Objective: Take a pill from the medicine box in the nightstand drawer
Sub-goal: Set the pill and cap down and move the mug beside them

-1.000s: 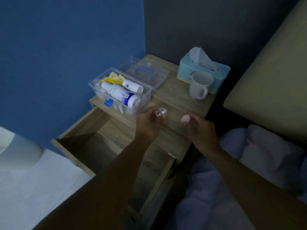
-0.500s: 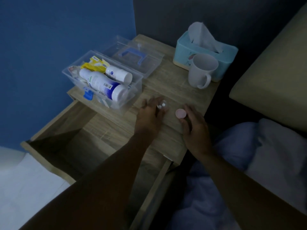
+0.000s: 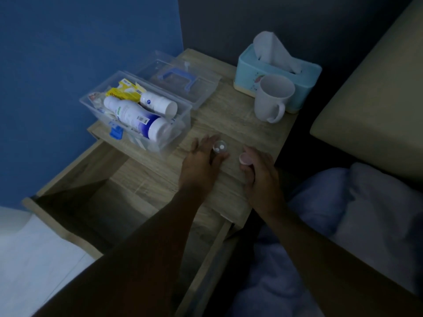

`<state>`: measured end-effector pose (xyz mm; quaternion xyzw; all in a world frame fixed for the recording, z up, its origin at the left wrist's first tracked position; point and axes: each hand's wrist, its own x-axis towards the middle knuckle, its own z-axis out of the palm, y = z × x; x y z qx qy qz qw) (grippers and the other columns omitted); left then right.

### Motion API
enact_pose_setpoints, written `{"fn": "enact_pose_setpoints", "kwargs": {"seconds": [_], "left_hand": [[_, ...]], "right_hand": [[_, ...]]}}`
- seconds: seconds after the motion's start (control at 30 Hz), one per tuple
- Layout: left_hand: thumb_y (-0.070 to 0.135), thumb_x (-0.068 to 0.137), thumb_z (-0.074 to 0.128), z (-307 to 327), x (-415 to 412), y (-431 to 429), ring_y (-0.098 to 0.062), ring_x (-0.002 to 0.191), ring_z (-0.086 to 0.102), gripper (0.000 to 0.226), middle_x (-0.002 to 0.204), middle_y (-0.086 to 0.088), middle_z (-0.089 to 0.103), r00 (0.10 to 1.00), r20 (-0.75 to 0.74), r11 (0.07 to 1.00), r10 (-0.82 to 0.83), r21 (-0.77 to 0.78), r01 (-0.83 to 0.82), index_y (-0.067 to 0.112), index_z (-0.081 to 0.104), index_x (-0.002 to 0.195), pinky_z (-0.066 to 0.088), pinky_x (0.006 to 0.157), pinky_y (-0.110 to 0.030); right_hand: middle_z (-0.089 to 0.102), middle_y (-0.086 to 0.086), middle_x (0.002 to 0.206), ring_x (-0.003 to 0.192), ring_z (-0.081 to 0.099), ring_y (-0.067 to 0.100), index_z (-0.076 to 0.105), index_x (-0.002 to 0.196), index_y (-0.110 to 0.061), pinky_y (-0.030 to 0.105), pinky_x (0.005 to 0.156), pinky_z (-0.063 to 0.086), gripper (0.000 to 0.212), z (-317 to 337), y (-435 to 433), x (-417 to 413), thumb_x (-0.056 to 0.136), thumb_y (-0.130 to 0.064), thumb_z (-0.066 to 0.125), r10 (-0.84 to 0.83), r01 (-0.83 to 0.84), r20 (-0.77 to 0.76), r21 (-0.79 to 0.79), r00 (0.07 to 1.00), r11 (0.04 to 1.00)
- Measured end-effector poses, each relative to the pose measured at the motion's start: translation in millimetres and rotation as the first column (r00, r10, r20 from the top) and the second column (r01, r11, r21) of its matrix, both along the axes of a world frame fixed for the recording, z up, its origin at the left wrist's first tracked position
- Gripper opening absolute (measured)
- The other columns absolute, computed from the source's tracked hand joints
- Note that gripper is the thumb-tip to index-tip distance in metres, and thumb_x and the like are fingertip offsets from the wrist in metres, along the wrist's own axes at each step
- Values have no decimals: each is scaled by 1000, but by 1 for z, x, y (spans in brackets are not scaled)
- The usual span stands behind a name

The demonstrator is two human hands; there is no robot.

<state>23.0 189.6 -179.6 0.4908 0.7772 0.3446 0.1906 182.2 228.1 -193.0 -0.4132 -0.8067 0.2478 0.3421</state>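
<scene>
Left hand (image 3: 201, 163) pinches the small clear round pill vial (image 3: 220, 147), mouth up; right hand (image 3: 258, 170) just right, holding its pink cap (image 3: 245, 158).

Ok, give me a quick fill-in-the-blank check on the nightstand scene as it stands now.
1. The small clear vial by the left hand holds ____ white pills.
2. The right hand holds a ____ cap.
3. The nightstand drawer is ____.
4. The white mug stands in front of the ____ box.

Missing words: two; pink; open; tissue
</scene>
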Motion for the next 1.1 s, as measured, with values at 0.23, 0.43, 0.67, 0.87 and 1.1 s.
{"fn": "enact_pose_setpoints", "kwargs": {"seconds": [0.23, 0.43, 0.67, 0.87, 1.1], "left_hand": [[47, 90, 57, 6, -3, -3, -34, 138, 38, 61, 146, -3, 44, 996, 75, 999, -38, -36, 41, 31, 38, 145, 41, 106, -52], [33, 103, 37, 2, -18, -28, -20, 149, 13, 54, 162, -8, 21, 968, -148, 975, -201, -122, 184, 15, 25, 152, 3, 119, -32], [37, 100, 21, -2, -25, -67, -20, 152, 8, 59, 163, -8, 14, 861, -420, 950, -288, -237, 203, 13, 19, 155, 15, 123, -42], [40, 98, 27, 3, -21, -69, -27, 147, 27, 63, 158, -14, 30, 814, -502, 953, -293, -226, 204, 5, 33, 150, 23, 120, -43], [47, 96, 18, -1, -23, -65, -32, 145, 30, 72, 156, -19, 32, 780, -531, 939, -330, -269, 215, 1, 34, 148, 25, 119, -47]], "right_hand": [[56, 15, 134, 127, 51, 27, 50, 139, -3, 57, 109, 38, 49, 3, 2, 0, 92, -5, 62, 7, -6, 18, -78, 1000, 997], [57, 17, 130, 122, 54, 33, 50, 139, -4, 53, 107, 42, 52, 6, 1, 1, 88, -1, 63, 17, -16, 14, -69, 1000, 997], [62, 19, 130, 121, 60, 31, 60, 129, 2, 20, 106, 37, 36, 26, 10, 12, 94, -5, 60, -92, 92, 4, 17, 996, 996], [53, 20, 141, 133, 49, 31, 50, 136, 1, 43, 111, 40, 42, 69, 57, 3, 95, -5, 55, -143, 143, -5, 100, 990, 985], [31, 13, 155, 144, 30, 27, 26, 151, -7, 48, 114, 37, 77, 83, 108, -27, 88, -26, 65, -308, 310, 48, -34, 950, 950]]}}
